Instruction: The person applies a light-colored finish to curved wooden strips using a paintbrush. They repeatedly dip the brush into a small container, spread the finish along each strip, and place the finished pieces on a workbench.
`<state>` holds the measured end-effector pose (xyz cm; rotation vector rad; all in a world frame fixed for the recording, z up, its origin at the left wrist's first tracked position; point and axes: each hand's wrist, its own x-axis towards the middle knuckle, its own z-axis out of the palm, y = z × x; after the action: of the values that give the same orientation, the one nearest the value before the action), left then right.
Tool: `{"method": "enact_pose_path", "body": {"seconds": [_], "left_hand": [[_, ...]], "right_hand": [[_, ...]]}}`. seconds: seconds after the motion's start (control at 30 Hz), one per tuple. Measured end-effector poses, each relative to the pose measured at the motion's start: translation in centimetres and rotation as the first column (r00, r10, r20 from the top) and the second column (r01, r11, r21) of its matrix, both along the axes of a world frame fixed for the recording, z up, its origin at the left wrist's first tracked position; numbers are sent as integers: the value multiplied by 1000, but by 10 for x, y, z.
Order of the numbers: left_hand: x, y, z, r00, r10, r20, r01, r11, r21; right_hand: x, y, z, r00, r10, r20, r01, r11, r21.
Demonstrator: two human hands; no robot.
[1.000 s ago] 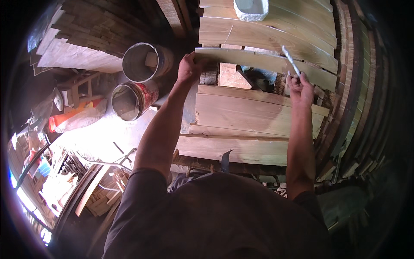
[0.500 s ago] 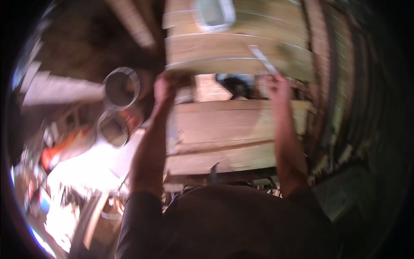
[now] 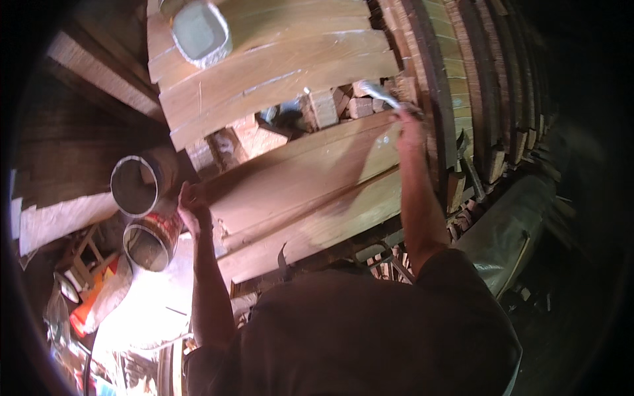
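Observation:
My right hand [image 3: 408,119] is closed around a narrow, flat tool [image 3: 380,94] with a whitish, smeared blade. It is above the upper right end of a broad wooden plank [image 3: 297,175], with the blade pointing up and left. At the plank's left end, my left hand [image 3: 193,208] has its fingers curled at the edge. Some of its fingers are hidden. Beyond a gap, fitted boards [image 3: 277,69] with pale seam lines carry a white-rimmed tub [image 3: 200,33] of greyish material.
Left of my hand are an open can [image 3: 134,186] and a red can [image 3: 148,245]. Wood blocks [image 3: 323,109] show in the gap. Dark ribs [image 3: 422,79] line the right, with a hammer-like tool [image 3: 472,175] by them. A grey sheet [image 3: 505,234] lies lower right.
The view has turned, so the planks now slant up to the right. My left hand has shifted from the gap's edge to the plank's left end. The right hand still holds the tool.

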<state>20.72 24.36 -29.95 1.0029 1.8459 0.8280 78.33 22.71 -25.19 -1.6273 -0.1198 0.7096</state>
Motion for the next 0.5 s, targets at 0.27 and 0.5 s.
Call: {"method": "enact_pose_path", "body": {"seconds": [0.27,0.5], "left_hand": [[28,-9,54,965,-211,-155,193,974,-121],[16,-6,44,961,-184,-205,152,975,-162]], "right_hand": [[57,-31,-6,987,117,-107,-104,987,120],[35,-17,-8,990,120,-71,-119,993,22]]}}
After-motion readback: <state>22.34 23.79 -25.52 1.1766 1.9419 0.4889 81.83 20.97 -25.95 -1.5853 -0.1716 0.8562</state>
